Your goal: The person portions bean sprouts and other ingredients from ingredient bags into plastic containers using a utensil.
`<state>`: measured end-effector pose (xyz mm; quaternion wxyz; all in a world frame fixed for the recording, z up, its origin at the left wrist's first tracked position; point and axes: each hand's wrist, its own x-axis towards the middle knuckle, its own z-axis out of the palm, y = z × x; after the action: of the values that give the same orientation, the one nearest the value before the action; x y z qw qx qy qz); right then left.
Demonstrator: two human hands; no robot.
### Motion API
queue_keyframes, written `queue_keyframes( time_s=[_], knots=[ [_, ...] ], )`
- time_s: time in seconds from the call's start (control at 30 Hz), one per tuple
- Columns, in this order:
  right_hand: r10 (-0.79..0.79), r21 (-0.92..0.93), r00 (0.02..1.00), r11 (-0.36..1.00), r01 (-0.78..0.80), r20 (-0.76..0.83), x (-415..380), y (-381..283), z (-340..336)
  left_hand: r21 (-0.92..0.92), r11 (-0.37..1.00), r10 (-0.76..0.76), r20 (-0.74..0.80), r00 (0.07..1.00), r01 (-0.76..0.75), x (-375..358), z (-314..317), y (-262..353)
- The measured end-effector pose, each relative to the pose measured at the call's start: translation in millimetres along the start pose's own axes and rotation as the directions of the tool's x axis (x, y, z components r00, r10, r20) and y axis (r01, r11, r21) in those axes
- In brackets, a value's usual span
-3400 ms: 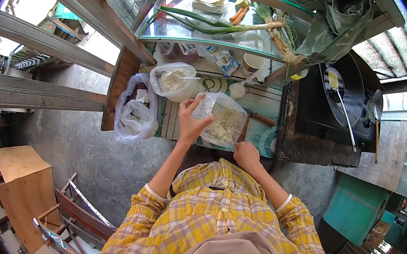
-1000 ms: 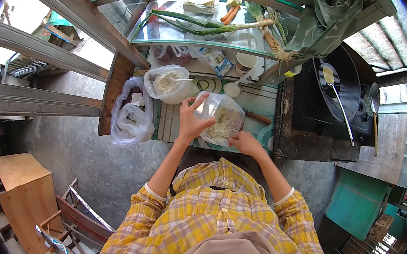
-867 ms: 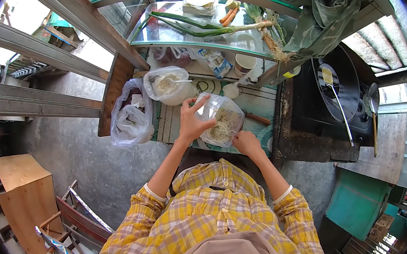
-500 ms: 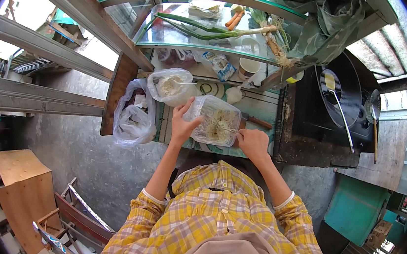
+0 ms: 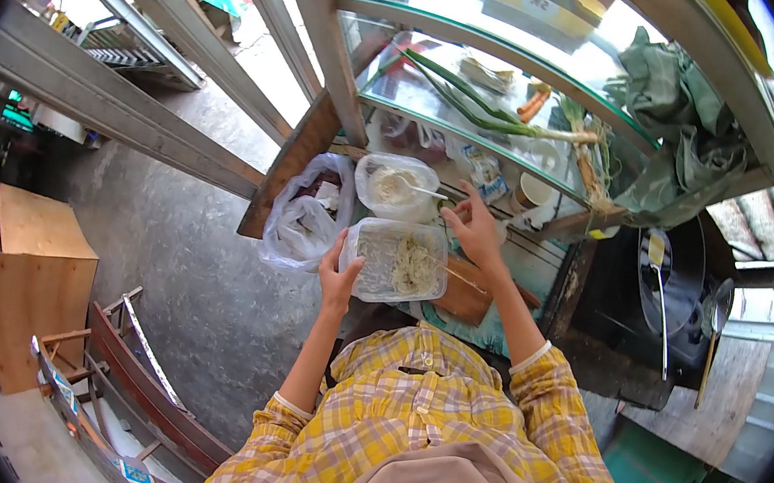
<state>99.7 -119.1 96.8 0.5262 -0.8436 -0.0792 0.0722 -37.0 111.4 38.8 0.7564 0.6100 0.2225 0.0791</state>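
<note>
A clear plastic tub (image 5: 375,264) holds a pale, greenish-flecked mixture (image 5: 416,265). My left hand (image 5: 339,274) grips its left side, thumb over the rim and fingers along the outer wall. A thin utensil handle (image 5: 463,276) leans out over the tub's right rim, untouched. Behind the tub stands a bowl of white powder (image 5: 395,189), lined with or wrapped in plastic, with a white spoon (image 5: 430,192) in it. My right hand (image 5: 475,227) hovers just right of that spoon's handle, fingers apart and holding nothing I can see.
Left of the bowl sits a plastic bag (image 5: 304,223). A brown wooden board (image 5: 466,297) lies right of the tub. Above are glass shelves with green onions (image 5: 476,109). A paper cup (image 5: 531,193) stands behind my right hand. At right, a wok (image 5: 670,290) sits on the stove.
My right hand has let go of the utensil in the tub and moved up toward the white spoon. My left hand still holds the tub. The view has turned and shifted.
</note>
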Motion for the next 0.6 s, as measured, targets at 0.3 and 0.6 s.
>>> queue_keyframes(
  time_s=[0.3, 0.6],
  knots=[
    [0.116, 0.542, 0.99, 0.839, -0.053, -0.083, 42, 34, 69, 0.033, 0.999, 0.007, -0.07, 0.998, -0.005, -3, -11, -7],
    [0.334, 0.583, 0.938, 0.782, -0.22, -0.094, 45, 23, 65, 0.089, 0.996, 0.036, -0.062, 0.997, -0.031, 3, -12, -10]
  ],
)
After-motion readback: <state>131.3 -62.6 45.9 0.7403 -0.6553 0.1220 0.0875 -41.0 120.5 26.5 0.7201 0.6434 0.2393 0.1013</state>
